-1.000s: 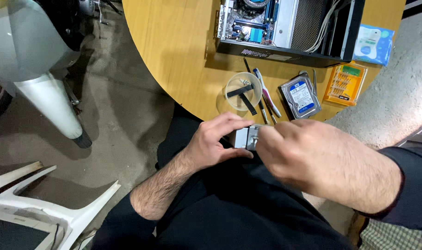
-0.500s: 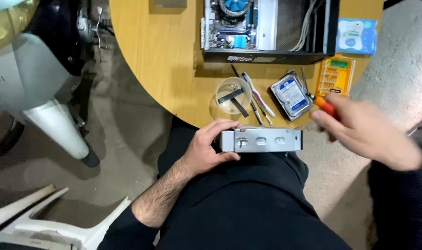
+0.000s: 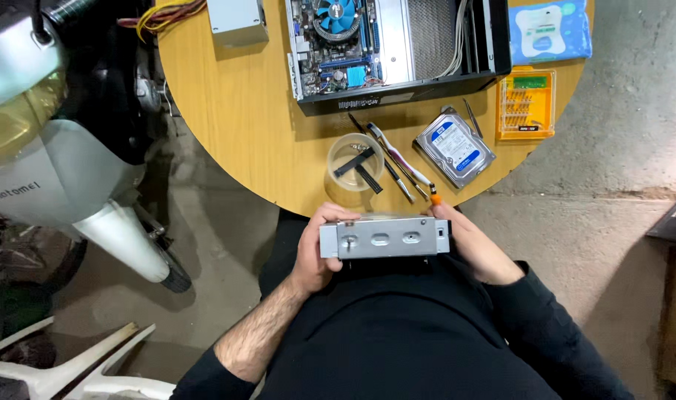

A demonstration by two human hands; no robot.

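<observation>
Both hands, left (image 3: pixel 317 252) and right (image 3: pixel 471 248), grip the grey metal bracket (image 3: pixel 384 237).

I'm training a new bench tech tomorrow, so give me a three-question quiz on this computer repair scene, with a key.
1. True or false: the grey metal drive bracket lies flat on the round wooden table.
2. What lies just right of the clear plastic cup?
A. a pair of scissors
B. slim hand tools
C. a mouse
3. Fill in: the orange bit case sits right of the loose ____.

Key
1. False: the left hand and right hand hold it at its two ends, over the lap, off the table.
2. B.
3. Hard drive, which lies in front of the open computer case.
</observation>
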